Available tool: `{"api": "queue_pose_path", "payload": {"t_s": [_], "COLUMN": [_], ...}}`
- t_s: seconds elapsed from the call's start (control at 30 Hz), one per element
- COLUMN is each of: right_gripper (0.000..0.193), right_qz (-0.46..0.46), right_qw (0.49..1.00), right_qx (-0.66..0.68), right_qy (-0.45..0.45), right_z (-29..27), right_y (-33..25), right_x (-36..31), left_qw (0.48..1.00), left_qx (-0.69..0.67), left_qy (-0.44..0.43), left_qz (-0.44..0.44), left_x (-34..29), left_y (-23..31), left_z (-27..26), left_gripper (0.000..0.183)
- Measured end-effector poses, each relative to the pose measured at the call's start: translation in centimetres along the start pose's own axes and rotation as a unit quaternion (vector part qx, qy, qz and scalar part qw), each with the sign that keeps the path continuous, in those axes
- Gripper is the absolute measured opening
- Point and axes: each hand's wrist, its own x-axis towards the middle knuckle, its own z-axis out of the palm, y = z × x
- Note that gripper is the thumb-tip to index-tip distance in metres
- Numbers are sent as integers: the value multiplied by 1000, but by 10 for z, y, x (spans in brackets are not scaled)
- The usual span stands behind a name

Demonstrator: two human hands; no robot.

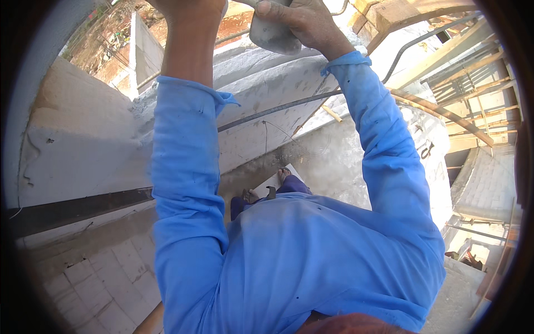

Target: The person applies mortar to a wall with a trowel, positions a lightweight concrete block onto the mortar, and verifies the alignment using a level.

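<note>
My right hand [311, 23] is at the upper edge of the head view, closed on what looks like a trowel [273, 37]. Its grey, rounded metal blade hangs below my thumb, and part of the tool runs out of the picture. To its left, my left hand [192, 6] is raised to the same height. Only the wrist and the base of that hand show; its fingers are cut off by the upper edge. Beneath both hands runs a pale, rough plastered ledge [261, 75] with stepped edges.
A dark bent rod [278, 110] crosses in front of the wall. Left stands a pale concrete wall [78, 122]. Wooden poles [473, 114] and beams fill the right side. My feet [284, 173] are on a pale board [295, 171] over grey floor. Reddish ground lies beyond, far left.
</note>
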Motion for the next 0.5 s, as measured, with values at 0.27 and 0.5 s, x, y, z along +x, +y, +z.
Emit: {"api": "queue_pose_path", "payload": {"t_s": [0.27, 0.5], "right_gripper": [28, 31], "right_qz": [50, -13], "right_qw": [998, 999], "right_qx": [15, 7], "right_qy": [30, 39], "right_z": [-32, 10], "right_y": [21, 15], "right_x": [-29, -18], "left_qw": [999, 998], "left_qx": [-19, -7], "left_qy": [-28, -61], "left_qz": [7, -16], "left_x": [-15, 4], "left_y": [-46, -16], "left_z": [3, -17], "left_gripper": [7, 8]}}
